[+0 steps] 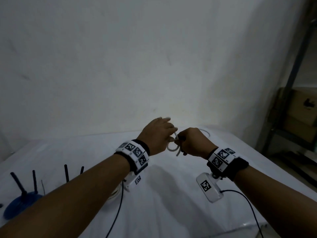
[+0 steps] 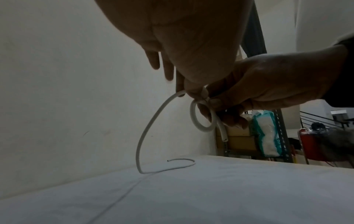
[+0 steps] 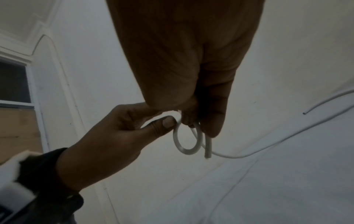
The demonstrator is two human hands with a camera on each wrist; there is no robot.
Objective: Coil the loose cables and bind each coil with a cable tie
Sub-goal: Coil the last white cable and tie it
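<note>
Head view: both hands' fingers pinch smooth white cable (image 1: 172,148) — one small round loop, prob. rubbery.

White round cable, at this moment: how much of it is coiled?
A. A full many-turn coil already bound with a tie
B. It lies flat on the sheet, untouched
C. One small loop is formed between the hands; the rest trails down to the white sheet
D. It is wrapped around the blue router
C: the white round cable shows a single small loop pinched between the left hand and right hand, its remaining length arcing down onto the white sheet.
</note>
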